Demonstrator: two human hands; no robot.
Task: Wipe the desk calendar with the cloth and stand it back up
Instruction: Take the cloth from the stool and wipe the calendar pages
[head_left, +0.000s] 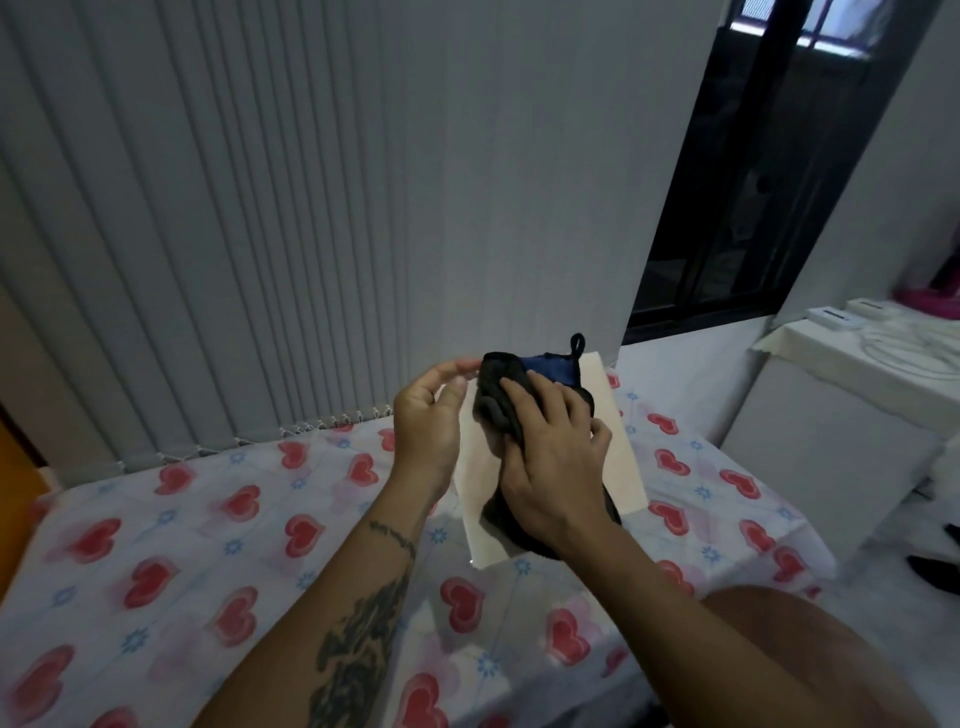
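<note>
The desk calendar (621, 457) is a pale cream card, held tilted above the bed with its plain face toward me. My left hand (428, 423) grips its upper left edge, thumb and fingers pinched at the top corner. A dark grey and blue cloth (498, 395) with a small hanging loop lies bunched on the card. My right hand (553, 467) presses flat on the cloth, fingers spread over it and thumb at the right side. Most of the calendar's middle is hidden by the cloth and my right hand.
A bed sheet (208, 551) printed with red hearts lies under my arms. Grey vertical blinds (260, 208) hang behind it, and a dark window (753, 182) is at the right. White furniture (831, 415) with small boxes stands at the right. My knee (810, 660) shows bottom right.
</note>
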